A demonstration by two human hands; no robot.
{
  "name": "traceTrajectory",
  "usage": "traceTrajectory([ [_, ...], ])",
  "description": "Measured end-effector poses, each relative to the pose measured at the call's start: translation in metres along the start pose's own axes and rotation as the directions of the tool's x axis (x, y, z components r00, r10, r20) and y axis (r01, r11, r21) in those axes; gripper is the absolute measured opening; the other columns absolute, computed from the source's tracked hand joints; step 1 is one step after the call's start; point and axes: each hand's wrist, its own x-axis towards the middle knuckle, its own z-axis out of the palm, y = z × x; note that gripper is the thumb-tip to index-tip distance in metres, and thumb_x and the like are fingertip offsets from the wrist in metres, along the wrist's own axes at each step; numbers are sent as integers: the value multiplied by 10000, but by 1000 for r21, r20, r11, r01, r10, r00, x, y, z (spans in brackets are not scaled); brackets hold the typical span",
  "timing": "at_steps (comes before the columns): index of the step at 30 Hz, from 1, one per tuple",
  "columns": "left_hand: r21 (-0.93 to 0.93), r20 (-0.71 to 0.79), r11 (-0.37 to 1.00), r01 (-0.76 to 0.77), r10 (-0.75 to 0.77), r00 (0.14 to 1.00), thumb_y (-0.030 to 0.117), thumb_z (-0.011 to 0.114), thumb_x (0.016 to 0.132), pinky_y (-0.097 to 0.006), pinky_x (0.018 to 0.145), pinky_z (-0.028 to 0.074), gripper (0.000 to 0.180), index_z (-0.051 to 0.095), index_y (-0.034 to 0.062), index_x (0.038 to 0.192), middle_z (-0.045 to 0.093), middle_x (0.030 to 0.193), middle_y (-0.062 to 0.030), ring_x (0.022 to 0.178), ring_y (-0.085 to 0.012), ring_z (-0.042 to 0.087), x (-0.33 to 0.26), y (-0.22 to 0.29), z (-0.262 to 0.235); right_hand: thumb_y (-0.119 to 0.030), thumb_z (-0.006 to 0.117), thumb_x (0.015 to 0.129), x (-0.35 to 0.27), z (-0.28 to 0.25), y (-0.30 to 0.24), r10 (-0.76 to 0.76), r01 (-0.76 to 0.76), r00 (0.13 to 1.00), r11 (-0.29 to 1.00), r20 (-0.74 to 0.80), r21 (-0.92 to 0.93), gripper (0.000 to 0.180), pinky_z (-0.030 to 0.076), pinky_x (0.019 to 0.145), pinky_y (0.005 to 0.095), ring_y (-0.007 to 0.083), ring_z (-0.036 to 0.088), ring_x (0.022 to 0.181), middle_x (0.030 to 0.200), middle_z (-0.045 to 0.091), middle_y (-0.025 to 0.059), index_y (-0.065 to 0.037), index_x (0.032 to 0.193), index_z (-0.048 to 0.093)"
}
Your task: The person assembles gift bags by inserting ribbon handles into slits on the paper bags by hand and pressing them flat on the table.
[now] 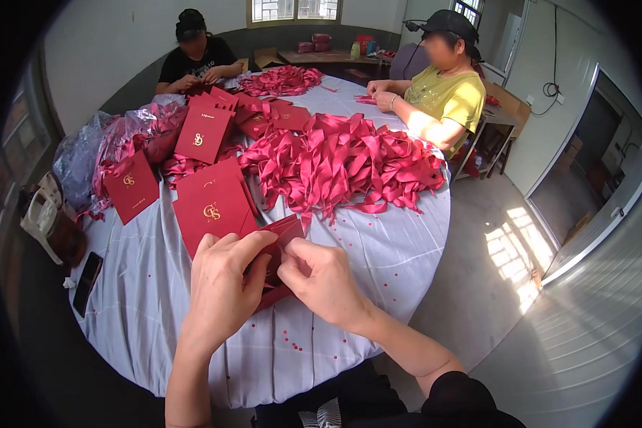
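My left hand (225,285) and my right hand (322,279) both grip one dark red folded paper bag (287,230) at the near edge of a round table. The fingers of both hands pinch at the bag's opening. Just beyond my left hand a flat red bag with a gold emblem (210,205) leans against others. A large heap of red satin ribbons (346,162) lies in the table's middle, beyond my hands.
A white cloth (378,250) covers the table. More red bags (202,132) and plastic-wrapped bundles (114,139) crowd the left side. Two other people (442,93) (196,60) sit at the far side. A phone (87,283) lies at the left edge.
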Motion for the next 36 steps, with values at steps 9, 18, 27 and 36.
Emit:
traceTrajectory([
  [9,6,-10,998,-68,68,998,1,625,750,-339,630,341,211,647,49,954,598,673,-71,628,-215,546,1,6,1,-23,560,817,4,-4,-1,35,-36,998,999,54,8,86,410,482,321,131,491,496,576,519,130,33,753,547],
  [18,-4,-10,998,-62,62,998,-23,625,749,-334,648,354,256,600,44,995,632,750,-65,659,-225,563,-3,6,0,-66,615,829,5,-16,4,-159,169,985,973,72,-158,86,480,610,413,338,598,686,823,583,167,-8,847,555],
  [27,9,-60,997,-75,76,995,-53,650,726,-336,674,370,267,517,26,944,638,816,-73,722,-249,582,-11,9,4,-91,649,807,39,-46,0,-254,310,904,943,345,-117,93,431,805,378,276,514,889,940,475,133,-12,853,631],
  [36,11,-38,995,-95,95,995,-55,656,729,-336,677,377,252,516,27,923,649,815,-80,716,-253,573,-12,13,6,-158,553,795,108,-47,-16,33,305,470,931,882,-198,222,447,575,353,209,555,592,644,607,138,38,771,655],
])
